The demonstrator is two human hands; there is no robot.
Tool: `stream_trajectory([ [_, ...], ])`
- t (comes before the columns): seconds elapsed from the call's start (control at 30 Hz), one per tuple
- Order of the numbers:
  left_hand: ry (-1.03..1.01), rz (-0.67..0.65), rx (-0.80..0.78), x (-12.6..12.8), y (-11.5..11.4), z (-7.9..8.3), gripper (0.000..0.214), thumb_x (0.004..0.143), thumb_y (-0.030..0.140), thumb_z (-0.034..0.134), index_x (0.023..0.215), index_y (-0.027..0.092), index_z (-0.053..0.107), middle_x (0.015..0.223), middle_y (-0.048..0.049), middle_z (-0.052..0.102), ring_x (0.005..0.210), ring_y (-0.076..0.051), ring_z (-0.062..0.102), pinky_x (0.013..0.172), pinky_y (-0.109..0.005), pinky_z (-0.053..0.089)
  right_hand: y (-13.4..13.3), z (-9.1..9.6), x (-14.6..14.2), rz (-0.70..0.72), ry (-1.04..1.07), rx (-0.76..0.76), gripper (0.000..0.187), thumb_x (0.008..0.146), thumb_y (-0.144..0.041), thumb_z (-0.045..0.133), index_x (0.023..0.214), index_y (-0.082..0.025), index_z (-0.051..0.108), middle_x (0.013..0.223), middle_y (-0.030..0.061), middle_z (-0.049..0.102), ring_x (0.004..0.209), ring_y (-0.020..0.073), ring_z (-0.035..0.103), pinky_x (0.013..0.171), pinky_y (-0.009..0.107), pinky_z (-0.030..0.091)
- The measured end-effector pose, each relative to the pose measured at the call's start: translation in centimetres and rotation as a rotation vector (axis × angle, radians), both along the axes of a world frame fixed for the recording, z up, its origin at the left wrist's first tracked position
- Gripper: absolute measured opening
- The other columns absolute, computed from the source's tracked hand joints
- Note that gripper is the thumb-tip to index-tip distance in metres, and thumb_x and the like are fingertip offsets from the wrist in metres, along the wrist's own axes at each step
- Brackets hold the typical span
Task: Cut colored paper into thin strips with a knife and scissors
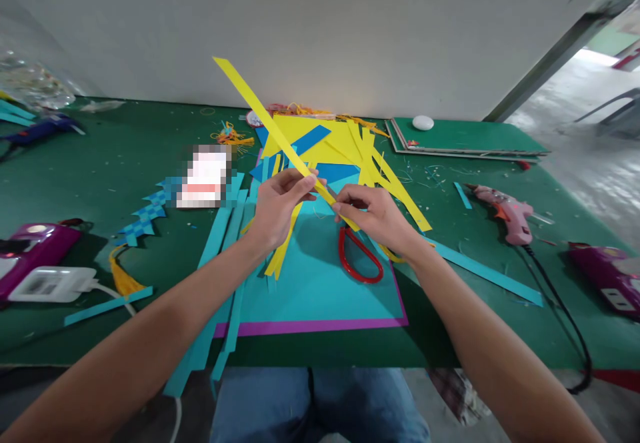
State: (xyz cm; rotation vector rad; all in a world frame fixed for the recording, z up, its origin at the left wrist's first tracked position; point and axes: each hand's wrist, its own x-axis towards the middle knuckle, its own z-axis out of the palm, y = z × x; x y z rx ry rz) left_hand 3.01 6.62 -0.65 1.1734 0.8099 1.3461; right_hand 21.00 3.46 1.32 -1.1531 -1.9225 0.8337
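Observation:
Both hands hold one long yellow paper strip (pixel 260 111), which slants from upper left down to the right. My left hand (pixel 284 201) pinches it around its middle between thumb and fingers. Nearer its lower end, my right hand (pixel 373 213) is closed on the same strip. Red-handled scissors (pixel 361 275) lie beneath my right hand on the blue paper sheets (pixel 320 296), their blades partly hidden. More yellow strips (pixel 400 193) are scattered behind my right hand. Long blue strips (pixel 200 303) lie under my left forearm.
On the green table (pixel 440 336), a pink glue gun (pixel 513 213) with a black cord lies right. Purple boxes (pixel 43 249) stand at both sides. A woven blue strip (pixel 147 216) and a blurred white rectangle (pixel 205 176) lie left. Green boards (pixel 465 137) are stacked at the back right.

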Motion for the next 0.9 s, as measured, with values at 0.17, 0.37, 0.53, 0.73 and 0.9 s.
stream_trajectory([
  [0.17, -0.031, 0.002, -0.008, 0.03, 0.17, -0.3, 0.027, 0.071, 0.042, 0.082, 0.071, 0.018, 0.069, 0.078, -0.0024, 0.073, 0.073, -0.013, 0.068, 0.064, -0.022, 0.054, 0.18, -0.29, 0.11, 0.021, -0.013, 0.009, 0.016, 0.087, -0.023, 0.056, 0.071, -0.02, 0.056, 0.068, -0.0008, 0.064, 0.064, 0.0134, 0.056, 0.063, 0.028, 0.04],
  [0.37, -0.057, 0.042, -0.001, 0.24, 0.2, -0.71, 0.026, 0.073, 0.039, 0.081, 0.068, 0.018, 0.067, 0.071, -0.0007, 0.071, 0.069, -0.012, 0.067, 0.062, -0.023, 0.052, 0.18, -0.32, 0.06, 0.036, -0.037, 0.025, 0.017, 0.088, -0.023, 0.057, 0.072, -0.02, 0.057, 0.068, -0.0009, 0.064, 0.063, 0.0124, 0.056, 0.062, 0.027, 0.039],
  [0.53, -0.056, 0.078, -0.014, 0.34, 0.01, -0.69, 0.026, 0.072, 0.037, 0.081, 0.064, 0.019, 0.065, 0.069, -0.0002, 0.07, 0.065, -0.011, 0.065, 0.06, -0.023, 0.05, -0.06, -0.09, 0.0, 0.061, -0.021, 0.01, 0.017, 0.088, -0.021, 0.057, 0.071, -0.019, 0.057, 0.069, -0.0013, 0.063, 0.065, 0.0119, 0.055, 0.064, 0.026, 0.042],
  [0.73, -0.056, 0.077, -0.01, 0.37, -0.19, -0.7, 0.027, 0.073, 0.036, 0.081, 0.062, 0.019, 0.063, 0.068, 0.0002, 0.07, 0.063, -0.01, 0.063, 0.06, -0.022, 0.049, -0.14, -0.28, 0.0, 0.045, -0.041, 0.029, 0.017, 0.087, -0.022, 0.058, 0.071, -0.019, 0.057, 0.067, -0.0017, 0.061, 0.062, 0.0112, 0.053, 0.062, 0.026, 0.041],
  [0.9, -0.03, 0.066, -0.012, 0.7, -0.52, -0.9, 0.026, 0.074, 0.037, 0.08, 0.064, 0.019, 0.064, 0.069, 0.0002, 0.069, 0.066, -0.012, 0.064, 0.061, -0.024, 0.051, -0.06, -0.84, -0.77, 0.005, 0.017, 0.089, 0.017, 0.088, -0.029, 0.059, 0.075, -0.019, 0.059, 0.071, -0.0009, 0.062, 0.062, 0.0108, 0.052, 0.061, 0.026, 0.042],
])
